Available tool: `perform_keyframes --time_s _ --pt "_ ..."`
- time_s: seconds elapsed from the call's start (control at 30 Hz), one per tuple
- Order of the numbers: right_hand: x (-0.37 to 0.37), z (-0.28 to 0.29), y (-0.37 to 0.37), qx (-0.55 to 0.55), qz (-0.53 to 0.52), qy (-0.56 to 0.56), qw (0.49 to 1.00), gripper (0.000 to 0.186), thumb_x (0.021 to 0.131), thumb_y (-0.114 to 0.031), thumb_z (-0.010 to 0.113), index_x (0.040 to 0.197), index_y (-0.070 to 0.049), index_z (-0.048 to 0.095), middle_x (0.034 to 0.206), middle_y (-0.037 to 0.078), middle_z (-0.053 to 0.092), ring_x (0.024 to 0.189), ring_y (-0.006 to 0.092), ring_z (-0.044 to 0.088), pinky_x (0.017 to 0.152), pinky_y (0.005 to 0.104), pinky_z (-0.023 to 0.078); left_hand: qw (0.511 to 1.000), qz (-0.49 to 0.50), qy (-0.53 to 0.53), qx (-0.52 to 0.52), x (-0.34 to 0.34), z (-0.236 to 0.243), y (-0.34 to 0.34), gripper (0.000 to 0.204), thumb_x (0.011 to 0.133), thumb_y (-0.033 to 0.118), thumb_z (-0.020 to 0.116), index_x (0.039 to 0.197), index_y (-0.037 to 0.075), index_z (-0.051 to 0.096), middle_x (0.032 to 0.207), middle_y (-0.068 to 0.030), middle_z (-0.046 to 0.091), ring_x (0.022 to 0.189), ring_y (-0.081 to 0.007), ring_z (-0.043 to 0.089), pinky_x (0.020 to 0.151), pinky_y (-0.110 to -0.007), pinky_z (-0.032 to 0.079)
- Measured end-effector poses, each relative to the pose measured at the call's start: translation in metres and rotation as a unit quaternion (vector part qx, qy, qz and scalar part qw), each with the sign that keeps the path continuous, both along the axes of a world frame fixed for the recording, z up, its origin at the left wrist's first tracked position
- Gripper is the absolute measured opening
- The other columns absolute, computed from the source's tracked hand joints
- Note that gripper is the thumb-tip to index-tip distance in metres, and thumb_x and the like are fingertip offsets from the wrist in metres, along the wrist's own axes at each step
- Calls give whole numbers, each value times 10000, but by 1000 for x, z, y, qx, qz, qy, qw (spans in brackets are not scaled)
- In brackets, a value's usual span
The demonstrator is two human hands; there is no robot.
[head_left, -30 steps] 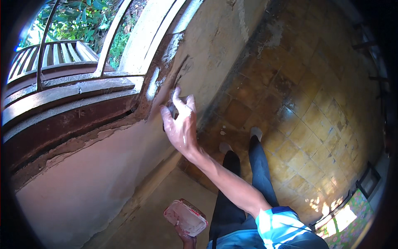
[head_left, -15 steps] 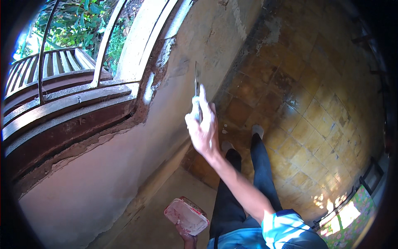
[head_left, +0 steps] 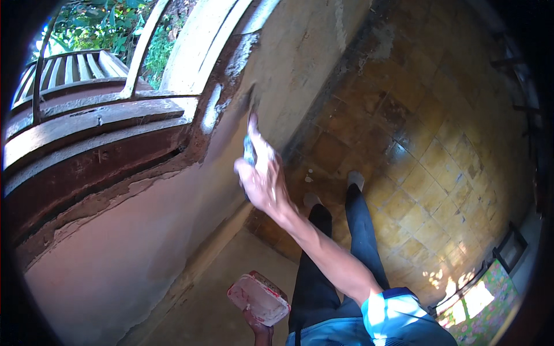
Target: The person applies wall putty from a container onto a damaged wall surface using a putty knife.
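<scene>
My right hand (head_left: 264,176) is closed round the handle of a putty knife (head_left: 249,149), its forefinger stretched along the tool. The thin dark blade points up at the plastered wall (head_left: 300,69), beside the reddish-brown, crumbling edge of the window opening; I cannot tell whether it touches. Low in the view, my left hand (head_left: 261,330) grips a red-rimmed plastic tub (head_left: 266,300) from below. The tub's inside is smeared with whitish paste. Part of the left hand's fingers is hidden beneath the tub.
At upper left is a window with a wooden sill (head_left: 86,124), upright bars (head_left: 141,52) and greenery outside. Yellow-brown floor tiles (head_left: 427,190) spread to the right, under my feet. A flowered green cloth (head_left: 485,305) and a dark frame (head_left: 511,248) are at lower right.
My right hand has moved left and slightly down with the putty knife, bringing the blade nearer the window edge. My left hand and the tub have hardly moved.
</scene>
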State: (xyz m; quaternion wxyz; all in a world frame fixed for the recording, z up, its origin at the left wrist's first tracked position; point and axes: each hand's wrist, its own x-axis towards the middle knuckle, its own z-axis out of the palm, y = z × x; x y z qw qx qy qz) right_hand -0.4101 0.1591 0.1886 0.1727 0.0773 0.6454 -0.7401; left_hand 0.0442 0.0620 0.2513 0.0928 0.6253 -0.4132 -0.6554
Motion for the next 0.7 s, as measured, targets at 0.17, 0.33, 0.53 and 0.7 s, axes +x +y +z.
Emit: perform_keyframes --time_s 0.17,0.33,0.53,0.7 --pt "8 -20 15 -153 -126 10 980 842 772 25 452 1569 -40 189 738 -47 329 584 66 371 535 214 430 1000 1 -6 9 -6 -1 1 644 943 376 530 1490 105 323 1443 -124 413 1286 -328 461 1066 -498 420" --pt "-27 -62 -15 6 -158 78 984 851 787 -16 541 1567 -53 204 961 127 540 755 165 496 715 284 469 1000 -11 -7 10 -7 -8 -3 642 944 366 532 1491 103 321 1442 -124 414 1287 -325 461 1067 -494 419" --pt "17 -50 -10 -7 -34 47 998 812 794 50 454 1563 -119 253 936 205 508 804 274 552 752 412 491 999 -45 -7 -5 -19 -11 -11 640 944 345 537 1492 98 318 1441 -123 415 1287 -317 460 1071 -485 414" --pt "9 -93 8 7 -132 176 976 789 833 90 448 1567 -130 260 950 170 506 785 225 535 695 349 488 997 -80 1 -15 -27 -15 -13 639 944 327 542 1494 94 315 1440 -123 417 1287 -311 460 1074 -478 410"
